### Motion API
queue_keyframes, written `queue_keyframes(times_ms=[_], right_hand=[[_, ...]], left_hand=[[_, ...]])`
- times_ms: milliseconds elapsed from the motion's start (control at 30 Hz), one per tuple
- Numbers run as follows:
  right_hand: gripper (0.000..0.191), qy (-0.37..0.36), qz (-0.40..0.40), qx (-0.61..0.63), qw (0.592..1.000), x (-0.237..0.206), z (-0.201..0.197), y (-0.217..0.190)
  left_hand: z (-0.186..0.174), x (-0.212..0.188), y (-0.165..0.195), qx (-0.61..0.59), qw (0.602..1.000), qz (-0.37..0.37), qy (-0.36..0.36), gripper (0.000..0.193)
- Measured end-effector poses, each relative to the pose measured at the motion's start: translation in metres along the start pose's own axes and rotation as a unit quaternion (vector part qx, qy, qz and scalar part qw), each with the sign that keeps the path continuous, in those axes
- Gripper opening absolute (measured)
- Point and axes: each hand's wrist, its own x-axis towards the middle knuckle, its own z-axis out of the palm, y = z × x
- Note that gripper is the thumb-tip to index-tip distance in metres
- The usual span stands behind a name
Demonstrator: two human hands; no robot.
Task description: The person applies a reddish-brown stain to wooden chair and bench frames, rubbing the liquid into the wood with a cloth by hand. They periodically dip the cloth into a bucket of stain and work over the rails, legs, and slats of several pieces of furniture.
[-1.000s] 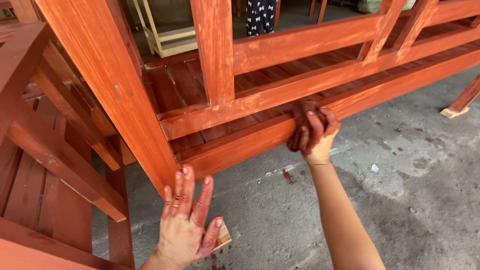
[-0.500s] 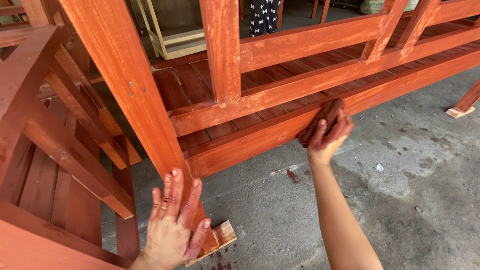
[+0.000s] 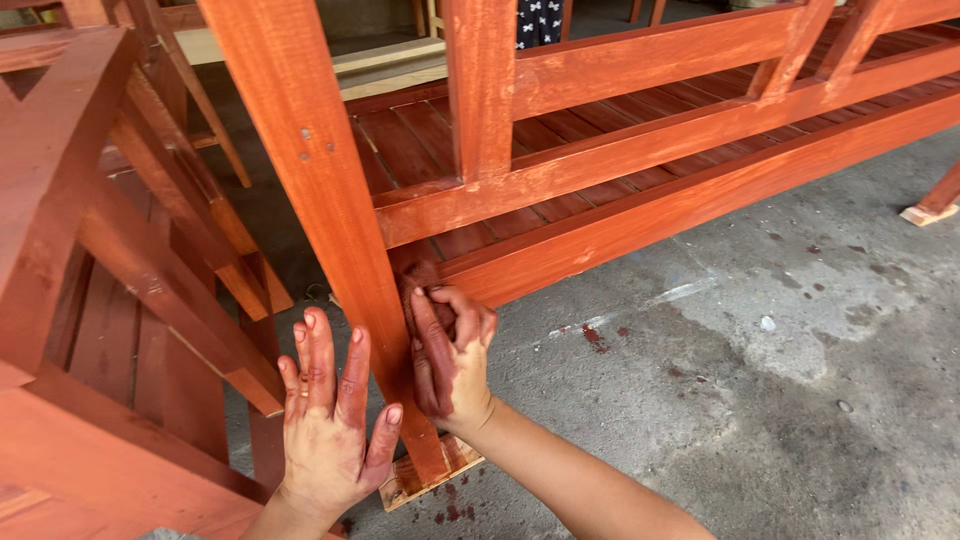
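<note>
Pressing rag (image 3: 425,290), prob., right hand (image 3: 450,365) on post (image 3: 320,200).

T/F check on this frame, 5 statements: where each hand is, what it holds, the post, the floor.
1. The right hand presses a stained rag against the wooden post. True.
2. The left hand grips a paintbrush. False: it holds nothing; it lies open, fingers spread, against the post's left side.
3. The post's foot rests on a small wooden block. True.
4. The floor is clean white tile. False: it is grey concrete with red stain spots.
5. Both hands are smeared with reddish stain. True.
</note>
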Motion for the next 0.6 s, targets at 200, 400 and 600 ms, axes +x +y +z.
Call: queue_keyframes(times_ms=[200,400,600], right_hand=[[0.055,-0.056,-0.006,0.068,0.996,0.018,-0.023,-0.001],[0.05,-0.147,0.116,0.281,0.941,0.049,-0.053,0.014],[0.04,0.029,-0.034,0.072,0.996,0.089,-0.065,0.008]], left_hand=[[-0.001,0.013,0.012,-0.023,0.999,-0.022,0.013,0.075],[-0.01,0.026,0.019,-0.055,0.997,-0.047,0.037,0.074],[-0.02,0.03,0.014,-0.055,0.995,-0.061,0.055,0.071]])
